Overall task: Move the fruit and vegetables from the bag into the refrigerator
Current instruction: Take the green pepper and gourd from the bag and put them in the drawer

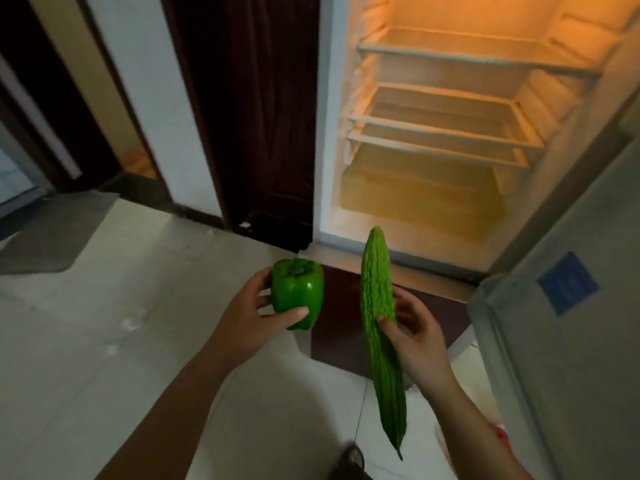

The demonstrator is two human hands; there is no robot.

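My left hand (247,320) grips a glossy green bell pepper (298,291), thumb across its front. My right hand (414,336) holds a long bumpy bitter gourd (379,327) near its middle, the gourd standing nearly upright with its thin tip pointing down. Both are held in front of the open refrigerator (446,133), just below its lit compartment. Bare shelves (443,136) show inside, lit orange. A bit of red and white at the lower right edge (498,434) may be the bag; I cannot tell.
The refrigerator door (568,306) stands open at the right, with a blue sticker on it. A dark wooden door (256,109) is left of the refrigerator. A grey mat (59,233) lies on the pale tiled floor at the left. A shoe (351,460) shows at the bottom.
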